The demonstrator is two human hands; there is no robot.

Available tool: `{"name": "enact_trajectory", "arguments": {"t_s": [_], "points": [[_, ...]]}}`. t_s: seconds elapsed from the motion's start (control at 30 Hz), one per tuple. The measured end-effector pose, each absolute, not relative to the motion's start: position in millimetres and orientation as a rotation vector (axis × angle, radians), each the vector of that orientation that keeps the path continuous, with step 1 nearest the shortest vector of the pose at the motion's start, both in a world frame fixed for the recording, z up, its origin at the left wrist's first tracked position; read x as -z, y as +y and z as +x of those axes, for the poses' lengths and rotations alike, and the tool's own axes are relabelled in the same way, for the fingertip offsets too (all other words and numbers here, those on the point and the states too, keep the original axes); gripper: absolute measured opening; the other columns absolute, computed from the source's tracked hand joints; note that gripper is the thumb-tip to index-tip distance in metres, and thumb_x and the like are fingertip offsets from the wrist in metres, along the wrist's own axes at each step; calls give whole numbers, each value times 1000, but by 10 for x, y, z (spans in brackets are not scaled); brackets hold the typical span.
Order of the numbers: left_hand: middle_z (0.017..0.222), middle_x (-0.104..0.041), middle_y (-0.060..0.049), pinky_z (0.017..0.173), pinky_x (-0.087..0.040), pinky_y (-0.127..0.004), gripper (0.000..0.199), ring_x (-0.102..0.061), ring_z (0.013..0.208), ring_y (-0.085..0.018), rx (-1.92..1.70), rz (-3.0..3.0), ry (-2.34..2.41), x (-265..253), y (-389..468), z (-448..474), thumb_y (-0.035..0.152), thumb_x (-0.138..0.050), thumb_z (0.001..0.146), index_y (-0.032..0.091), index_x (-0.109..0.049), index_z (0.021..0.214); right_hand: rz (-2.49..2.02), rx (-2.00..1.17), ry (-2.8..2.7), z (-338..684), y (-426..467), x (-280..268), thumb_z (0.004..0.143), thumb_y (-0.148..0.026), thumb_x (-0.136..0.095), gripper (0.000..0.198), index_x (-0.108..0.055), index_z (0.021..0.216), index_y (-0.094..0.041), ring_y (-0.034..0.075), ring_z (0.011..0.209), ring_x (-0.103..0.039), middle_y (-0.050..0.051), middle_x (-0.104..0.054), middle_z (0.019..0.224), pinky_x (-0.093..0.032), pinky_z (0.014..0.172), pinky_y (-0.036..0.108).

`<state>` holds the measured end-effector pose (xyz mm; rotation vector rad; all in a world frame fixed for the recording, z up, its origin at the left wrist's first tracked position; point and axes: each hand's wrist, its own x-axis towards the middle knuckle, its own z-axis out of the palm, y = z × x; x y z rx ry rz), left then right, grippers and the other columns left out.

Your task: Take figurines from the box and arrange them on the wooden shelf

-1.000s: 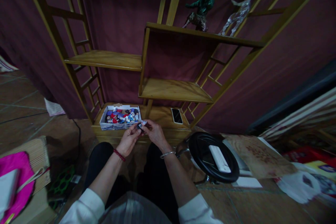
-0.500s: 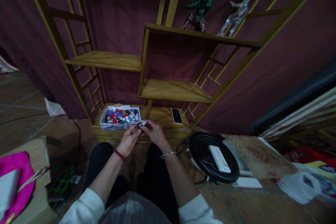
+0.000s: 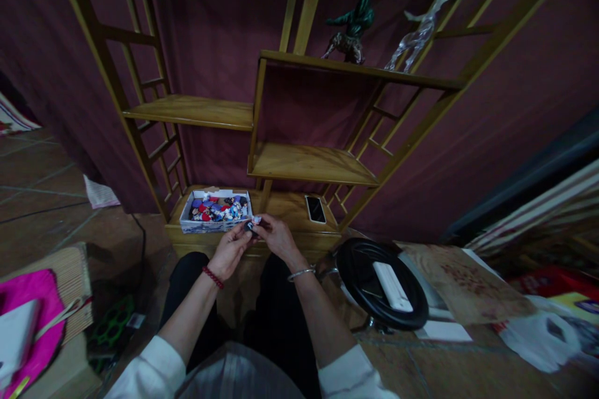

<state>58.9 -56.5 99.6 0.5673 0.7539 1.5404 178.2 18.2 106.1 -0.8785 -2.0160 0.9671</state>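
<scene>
Between the fingertips of both hands is a small figurine (image 3: 254, 223), with a dark lower part and a white and pinkish upper part; its details are too small to make out. My left hand (image 3: 232, 250), below a red bead bracelet, pinches its dark side. From the other side my right hand (image 3: 277, 239), with a silver bangle at the wrist, closes finger and thumb on it. Just beyond the left hand, an open cardboard box (image 3: 206, 225) stands on the low shelf, filled with several small red, purple, white and blue figurines (image 3: 218, 207).
A phone (image 3: 315, 209) lies right of the box on the wooden shelf unit (image 3: 309, 162). Two statuettes, one green (image 3: 353, 28) and one clear (image 3: 416, 37), stand higher up. At right is a black round stool (image 3: 358, 274) bearing a white box (image 3: 392, 287). A pink cloth (image 3: 49, 299) lies at left.
The view has shifted slightly, with the shelves sitting a little lower in it. Both hands keep the figurine in nearly the same place.
</scene>
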Motion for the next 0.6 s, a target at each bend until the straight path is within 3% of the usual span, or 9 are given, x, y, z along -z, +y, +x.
{"name": "enact_trajectory", "arguments": {"t_s": [0.6], "points": [[102,-64,-5,83,-45,-28,38,-58,89,-14,-1561,588,775,-1143,-559,597,14,-71,64,17,-62,101,-821,-992,-1985,1775,194,-1189,74,-26,-57,19,-60,93,-23,14,78,-59,0,-64,87,-47,74,27]]}}
